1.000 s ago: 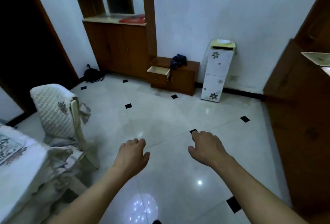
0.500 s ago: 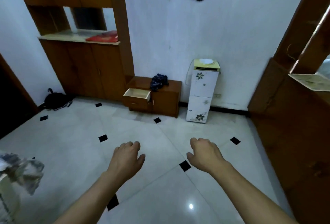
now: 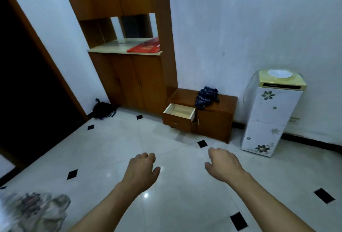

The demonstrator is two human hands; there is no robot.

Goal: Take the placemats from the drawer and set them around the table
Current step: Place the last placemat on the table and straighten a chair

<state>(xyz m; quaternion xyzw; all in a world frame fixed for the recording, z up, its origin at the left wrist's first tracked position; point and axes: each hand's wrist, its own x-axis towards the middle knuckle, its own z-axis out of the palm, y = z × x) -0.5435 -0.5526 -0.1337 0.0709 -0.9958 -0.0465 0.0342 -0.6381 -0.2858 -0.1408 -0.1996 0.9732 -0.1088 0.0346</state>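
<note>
A pulled-out drawer [image 3: 178, 115] with a pale inside sticks out of a low brown cabinet [image 3: 212, 119] against the far wall. I cannot see any placemats in it from here. My left hand [image 3: 141, 169] and my right hand [image 3: 223, 165] hang in front of me over the white floor, well short of the drawer. Both hold nothing, with their fingers loosely curled downward. A cloth-covered corner [image 3: 31, 211] of the table or its chair shows at the bottom left, blurred.
A dark blue cloth bundle [image 3: 206, 97] lies on the low cabinet. A white flowered water dispenser [image 3: 268, 115] stands to its right. A tall wooden cupboard [image 3: 129, 76] with a red item [image 3: 145, 47] on its counter stands left of it, then a black bag [image 3: 103, 110] and a dark doorway.
The view has swung and moved toward the far wall. The drawer and cabinet look larger and closer, and the covered chair has slid out of view to the lower left. Both hands stay empty.
</note>
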